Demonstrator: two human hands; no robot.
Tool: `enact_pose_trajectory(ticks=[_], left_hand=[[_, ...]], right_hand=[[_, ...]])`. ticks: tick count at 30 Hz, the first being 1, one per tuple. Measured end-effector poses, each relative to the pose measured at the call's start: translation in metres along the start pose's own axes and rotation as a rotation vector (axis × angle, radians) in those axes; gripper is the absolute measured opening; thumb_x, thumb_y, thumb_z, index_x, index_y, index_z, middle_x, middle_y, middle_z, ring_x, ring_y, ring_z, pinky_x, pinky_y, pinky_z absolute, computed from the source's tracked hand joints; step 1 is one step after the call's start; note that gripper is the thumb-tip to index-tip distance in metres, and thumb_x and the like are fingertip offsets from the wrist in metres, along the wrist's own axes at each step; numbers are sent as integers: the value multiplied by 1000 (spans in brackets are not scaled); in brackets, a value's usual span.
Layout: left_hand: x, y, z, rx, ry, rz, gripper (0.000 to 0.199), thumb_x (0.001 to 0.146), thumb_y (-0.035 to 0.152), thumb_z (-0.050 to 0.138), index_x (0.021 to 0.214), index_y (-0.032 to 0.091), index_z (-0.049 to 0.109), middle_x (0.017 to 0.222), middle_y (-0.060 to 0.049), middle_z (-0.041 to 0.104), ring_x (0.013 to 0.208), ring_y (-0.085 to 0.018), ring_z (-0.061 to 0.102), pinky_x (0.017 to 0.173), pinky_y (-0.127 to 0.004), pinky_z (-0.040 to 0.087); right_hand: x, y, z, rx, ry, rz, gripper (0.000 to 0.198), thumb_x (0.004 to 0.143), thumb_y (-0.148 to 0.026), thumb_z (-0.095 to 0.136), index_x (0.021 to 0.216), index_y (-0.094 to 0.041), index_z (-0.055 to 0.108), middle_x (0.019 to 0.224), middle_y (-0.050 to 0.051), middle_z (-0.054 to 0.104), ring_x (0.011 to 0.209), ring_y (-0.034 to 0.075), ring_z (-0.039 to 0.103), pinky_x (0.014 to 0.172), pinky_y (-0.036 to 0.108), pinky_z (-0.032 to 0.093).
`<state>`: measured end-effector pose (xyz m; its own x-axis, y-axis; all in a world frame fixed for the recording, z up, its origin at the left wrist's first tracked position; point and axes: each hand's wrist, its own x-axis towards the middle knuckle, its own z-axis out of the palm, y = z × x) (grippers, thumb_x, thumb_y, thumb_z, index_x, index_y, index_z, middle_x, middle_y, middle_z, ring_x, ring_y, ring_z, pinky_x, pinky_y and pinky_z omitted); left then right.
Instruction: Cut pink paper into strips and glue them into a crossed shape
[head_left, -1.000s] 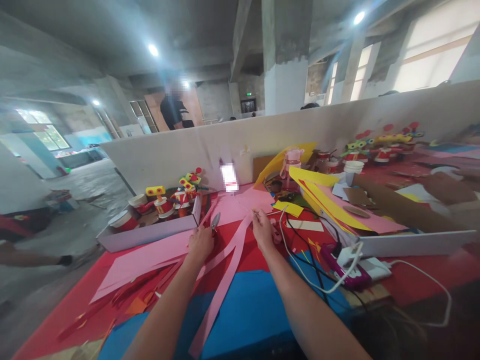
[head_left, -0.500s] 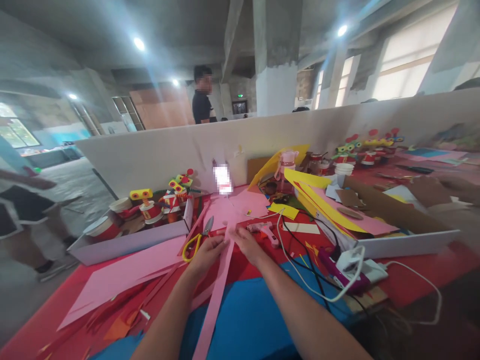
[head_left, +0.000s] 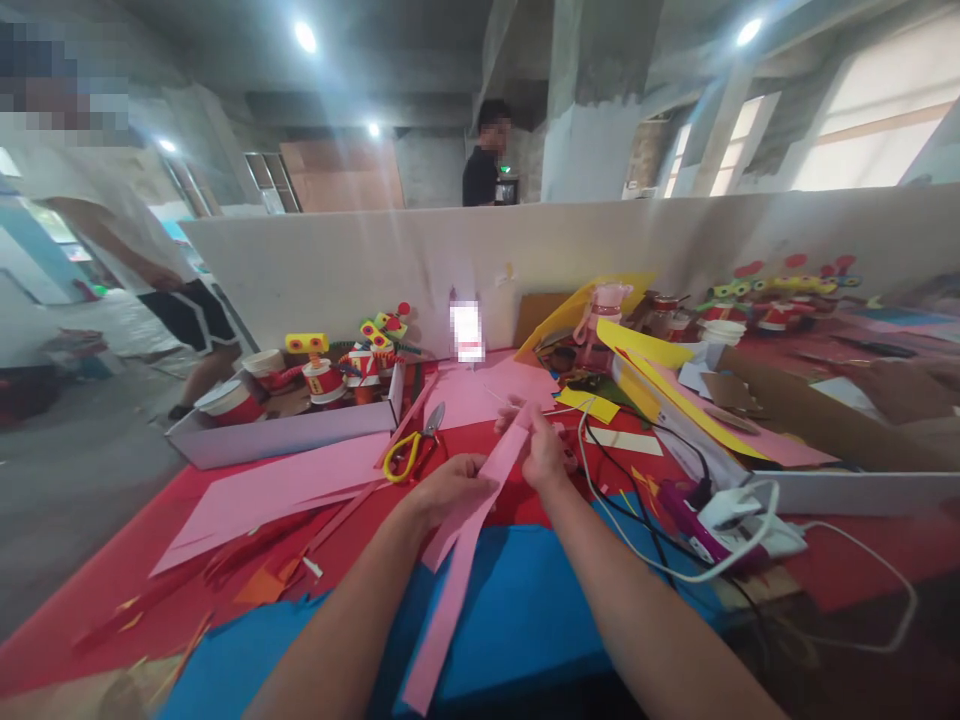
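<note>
Long pink paper strips slant through both hands, their lower ends hanging over the blue cloth. Lower down, my left hand is closed on the strips, thumb on top. My right hand pinches them near the upper end, fingers curled around the paper. How many layers lie there I cannot tell. Scissors with yellow handles lie on the red table cover beyond my left hand. A pink glue gun is mostly hidden behind my right hand. Pink sheets lie farther back.
At left, a white box holds paper-cup figures. A box of card scraps stands at right, near a purple power strip with looping cables. A white partition runs behind; a person is beyond it.
My hands have moved apart along the strips, the right one farther up and right. The strips are raised and slanted more. The view has shifted, and a person at left shows more.
</note>
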<state>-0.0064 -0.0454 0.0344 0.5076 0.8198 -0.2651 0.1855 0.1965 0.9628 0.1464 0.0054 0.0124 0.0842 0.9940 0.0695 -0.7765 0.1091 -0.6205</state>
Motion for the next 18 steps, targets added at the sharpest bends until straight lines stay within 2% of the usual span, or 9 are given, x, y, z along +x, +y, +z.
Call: enact_pose_trajectory(ticks=[3, 6, 10, 11, 13, 14, 15, 16, 18], left_hand=[[-2, 3, -20, 289, 138, -9, 14, 64, 25, 68, 74, 15, 63, 58, 2, 58, 50, -12, 51, 47, -22, 33], [-6, 9, -51, 610, 458, 58, 7, 68, 19, 62, 74, 17, 63, 60, 2, 58, 55, -14, 54, 51, -23, 34], [-17, 16, -83, 926, 865, -5, 9, 74, 14, 57, 78, 18, 64, 70, -6, 65, 72, -21, 61, 63, -27, 39], [-20, 18, -86, 970, 954, 19, 12, 74, 14, 57, 82, 18, 65, 76, -8, 66, 77, -24, 62, 66, -29, 40], [-23, 22, -85, 987, 1091, 198, 14, 78, 17, 57, 88, 18, 66, 90, -12, 67, 87, -26, 62, 72, -31, 42], [-24, 25, -82, 941, 1105, 316, 13, 81, 21, 56, 88, 18, 66, 94, -12, 67, 88, -25, 61, 73, -31, 43], [-24, 27, -76, 850, 1056, 422, 15, 84, 28, 55, 86, 18, 67, 93, -11, 66, 86, -23, 61, 72, -30, 44], [-24, 29, -69, 722, 955, 491, 23, 87, 36, 53, 83, 18, 67, 86, -9, 65, 78, -21, 61, 68, -28, 44], [-21, 30, -53, 432, 630, 506, 40, 89, 52, 48, 82, 17, 66, 71, -5, 62, 58, -14, 55, 56, -25, 42]], right_hand=[[2, -25, -5, 195, 17, -7, 19, 92, -34, 55, 97, -19, 66, 70, -1, 69, 52, 8, 58, 53, 20, 53], [-2, -45, -8, 272, -91, 100, 20, 96, -24, 46, 102, -21, 65, 64, -5, 65, 40, 3, 45, 40, 11, 43], [-14, -53, -5, 137, -288, 282, 28, 99, -23, 37, 105, -20, 65, 62, -7, 63, 30, 1, 24, 29, 7, 23], [-18, -53, -3, 83, -320, 311, 29, 99, -26, 37, 103, -20, 65, 60, -7, 62, 29, 1, 20, 27, 8, 19], [-24, -52, 1, -36, -367, 359, 30, 99, -33, 38, 97, -20, 65, 57, -8, 59, 27, 0, 14, 26, 10, 14], [-27, -50, 4, -100, -387, 383, 30, 98, -37, 40, 94, -21, 65, 56, -9, 58, 26, 0, 12, 26, 11, 14], [-30, -47, 7, -164, -406, 407, 31, 97, -41, 41, 92, -21, 65, 55, -9, 57, 26, 0, 12, 26, 12, 14], [-32, -44, 10, -226, -428, 435, 33, 96, -45, 44, 89, -20, 64, 53, -9, 57, 25, 0, 14, 25, 12, 15], [-35, -34, 15, -315, -495, 500, 36, 93, -49, 48, 86, -17, 64, 55, -5, 61, 25, 1, 22, 26, 13, 20]])
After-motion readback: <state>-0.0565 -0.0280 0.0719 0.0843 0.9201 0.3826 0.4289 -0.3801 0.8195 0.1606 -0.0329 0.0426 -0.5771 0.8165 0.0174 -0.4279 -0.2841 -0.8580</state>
